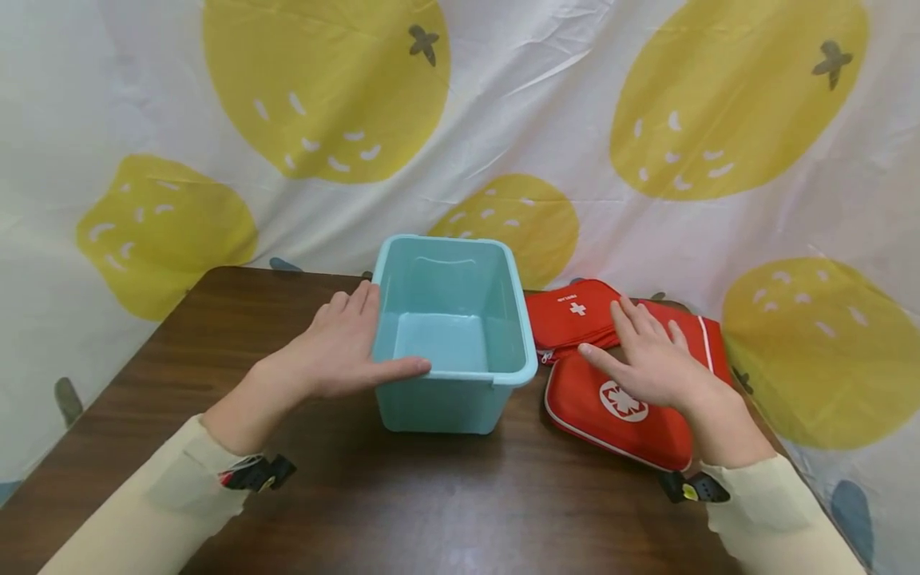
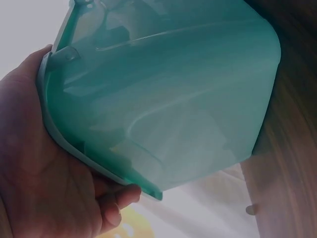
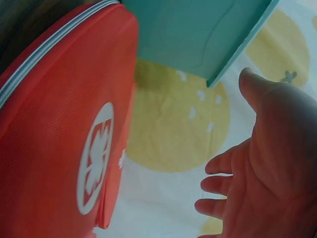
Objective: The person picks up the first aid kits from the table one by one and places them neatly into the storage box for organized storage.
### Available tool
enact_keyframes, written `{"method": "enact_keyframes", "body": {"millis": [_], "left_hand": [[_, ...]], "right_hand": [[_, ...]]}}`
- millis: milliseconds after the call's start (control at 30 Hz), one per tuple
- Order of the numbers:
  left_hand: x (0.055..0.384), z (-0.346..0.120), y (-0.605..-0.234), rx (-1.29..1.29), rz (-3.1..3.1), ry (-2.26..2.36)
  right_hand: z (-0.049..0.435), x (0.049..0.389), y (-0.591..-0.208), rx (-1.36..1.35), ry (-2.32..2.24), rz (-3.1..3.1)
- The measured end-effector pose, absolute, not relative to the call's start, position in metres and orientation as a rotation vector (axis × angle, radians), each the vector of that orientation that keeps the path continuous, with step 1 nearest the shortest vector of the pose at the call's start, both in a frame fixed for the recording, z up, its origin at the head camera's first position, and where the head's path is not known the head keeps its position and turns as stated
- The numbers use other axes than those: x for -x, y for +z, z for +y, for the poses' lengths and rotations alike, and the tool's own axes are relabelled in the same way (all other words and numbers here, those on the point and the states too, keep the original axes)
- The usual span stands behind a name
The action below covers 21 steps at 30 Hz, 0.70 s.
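A light blue plastic bin (image 1: pixel 442 407) stands upright on the table, and no contents show inside it. My left hand (image 1: pixel 327 351) rests on its rim, thumb along the near edge and fingers stretched along the left side. In the left wrist view, the palm lies against the rim of the bin (image 2: pixel 193 99). My right hand (image 1: pixel 654 359) hovers with spread fingers above the red first-aid pouches and holds nothing. The front pouch (image 1: pixel 596 415) has a white round emblem. Behind it lie a smaller pouch (image 1: pixel 568 315) with a white cross and another red pouch (image 1: pixel 707 351), partly hidden.
The dark wooden table (image 1: pixel 302 495) carries the bin and the pouches. A white curtain (image 1: pixel 517 104) with yellow fruit prints hangs right behind the table and along its right side. The pouches lie close to the bin's right side.
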<state>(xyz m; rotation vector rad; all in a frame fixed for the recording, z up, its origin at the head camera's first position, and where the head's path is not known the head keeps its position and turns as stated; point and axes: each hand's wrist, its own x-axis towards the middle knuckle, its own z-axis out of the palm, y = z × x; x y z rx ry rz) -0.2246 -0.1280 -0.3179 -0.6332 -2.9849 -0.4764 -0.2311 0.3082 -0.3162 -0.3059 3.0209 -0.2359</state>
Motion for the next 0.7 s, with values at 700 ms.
{"method": "enact_keyframes", "body": {"millis": [700], "left_hand": [[0.225,-0.127,-0.318,0.641,-2.991,-0.429]], "right_hand": [[0.345,0.231,-0.348,0.515,-0.472,2.747]]}}
